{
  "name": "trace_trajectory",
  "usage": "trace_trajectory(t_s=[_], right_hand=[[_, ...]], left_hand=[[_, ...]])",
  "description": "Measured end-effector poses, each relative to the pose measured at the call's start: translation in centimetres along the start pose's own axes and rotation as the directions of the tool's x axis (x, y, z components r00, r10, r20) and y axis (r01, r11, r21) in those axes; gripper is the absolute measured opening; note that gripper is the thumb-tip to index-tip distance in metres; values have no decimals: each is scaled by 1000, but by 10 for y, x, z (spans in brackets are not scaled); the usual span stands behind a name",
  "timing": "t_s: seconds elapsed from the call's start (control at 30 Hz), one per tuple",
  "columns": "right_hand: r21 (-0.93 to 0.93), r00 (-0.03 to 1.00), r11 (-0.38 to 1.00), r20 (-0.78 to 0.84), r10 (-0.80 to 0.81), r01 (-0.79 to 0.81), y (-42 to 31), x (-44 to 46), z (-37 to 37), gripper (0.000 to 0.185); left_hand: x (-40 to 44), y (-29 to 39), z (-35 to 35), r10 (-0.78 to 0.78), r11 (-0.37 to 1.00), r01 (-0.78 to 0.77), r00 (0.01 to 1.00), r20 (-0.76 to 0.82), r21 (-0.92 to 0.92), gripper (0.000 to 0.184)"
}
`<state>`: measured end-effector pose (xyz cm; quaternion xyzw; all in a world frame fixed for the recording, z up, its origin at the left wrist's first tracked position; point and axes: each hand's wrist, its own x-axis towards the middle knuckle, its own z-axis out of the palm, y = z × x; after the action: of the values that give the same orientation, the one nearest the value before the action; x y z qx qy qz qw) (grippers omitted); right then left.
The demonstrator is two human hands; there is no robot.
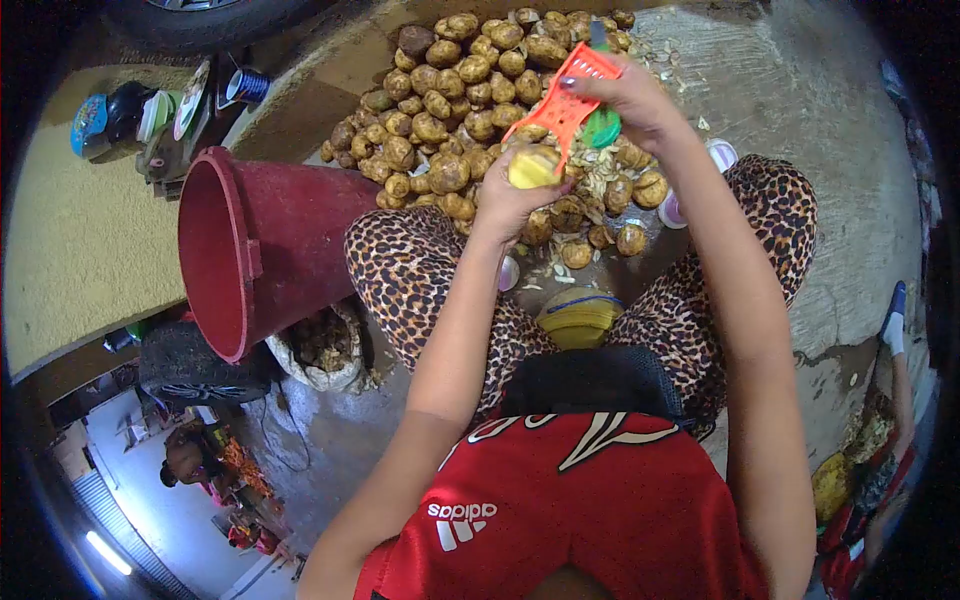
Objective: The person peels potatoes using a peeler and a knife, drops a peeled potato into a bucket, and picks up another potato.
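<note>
My left hand [507, 205] is closed around a potato [533, 168] whose pale yellow flesh is bared on the side facing up. In my right hand [635, 103] is an orange plastic peeler [568, 100] with a perforated handle, gripped between thumb and fingers. Its forked end touches or nearly touches the potato. Just below my right fingers a round green thing [601, 128] shows; its kind is unclear. Beyond both hands spreads a big heap of brown-skinned potatoes [450, 95], with pale peelings [598, 180] scattered among them.
A large dark red bucket [215, 255] lies tipped beside my left knee, near a whitish sack [318, 355]. A yellow container [578, 318] sits between my legs. Small pinkish-white tubs [672, 210] stand by my right knee. Other people [190, 455] are at lower left and far right.
</note>
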<state>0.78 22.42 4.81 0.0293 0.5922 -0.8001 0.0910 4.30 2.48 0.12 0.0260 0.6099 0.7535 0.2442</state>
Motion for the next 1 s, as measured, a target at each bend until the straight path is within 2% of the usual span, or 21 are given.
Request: trace_trajectory(t_s=[0.03,0.1,0.13,0.23,0.33,0.37,0.43,0.53,0.63,0.67,0.77,0.8,0.9,0.93,1.0], right_hand=[[-129,1000,991,-20,-21,18,5,1,5,25],[-380,996,924,-52,-70,45,11,-1,11,26],[-218,997,975,-47,-57,46,10,-3,6,28],[-485,898,874,-398,-187,-34,3,14,-39,26],[-133,957,990,-279,-73,37,-7,10,-35,26],[-146,972,989,-231,-34,0,-3,7,-23,27],[-259,994,962,-35,-102,90,12,0,3,26],[-452,983,892,-155,-100,20,15,7,-9,27],[-89,952,996,-304,-36,9,-4,9,-38,30],[-61,961,997,-267,-66,52,-5,9,-41,31],[-165,990,985,-124,-63,42,6,2,-6,31],[-204,996,974,28,-90,94,10,2,0,32],[-568,955,823,-245,-166,-2,7,13,-29,35],[-433,923,901,-352,-154,-15,2,14,-39,35],[-192,962,980,-254,-102,54,3,16,-41,35]], left_hand=[[1,-4,0,43,997,-42,999,-26,63,58],[3,-7,-2,52,998,-53,999,16,23,59],[3,-7,-3,56,998,-56,998,36,4,59],[-3,-5,-8,61,998,-59,995,82,-25,63],[0,-9,-11,84,995,-86,995,48,50,61],[2,-10,-10,88,995,-89,996,35,34,60],[-1,-6,-5,84,996,-84,996,3,6,57],[-2,1,-3,55,993,-52,998,29,-104,57],[-7,4,-3,58,968,-30,993,104,-250,62],[-7,7,-2,-6,963,30,996,91,-267,65],[-6,9,1,-13,945,33,998,64,-324,59],[-8,15,5,-29,937,50,998,64,-345,54],[-8,6,-3,8,926,40,992,126,-375,54],[-11,8,-3,-4,927,56,990,139,-372,52],[-11,7,-5,-31,927,76,991,127,-366,53]])
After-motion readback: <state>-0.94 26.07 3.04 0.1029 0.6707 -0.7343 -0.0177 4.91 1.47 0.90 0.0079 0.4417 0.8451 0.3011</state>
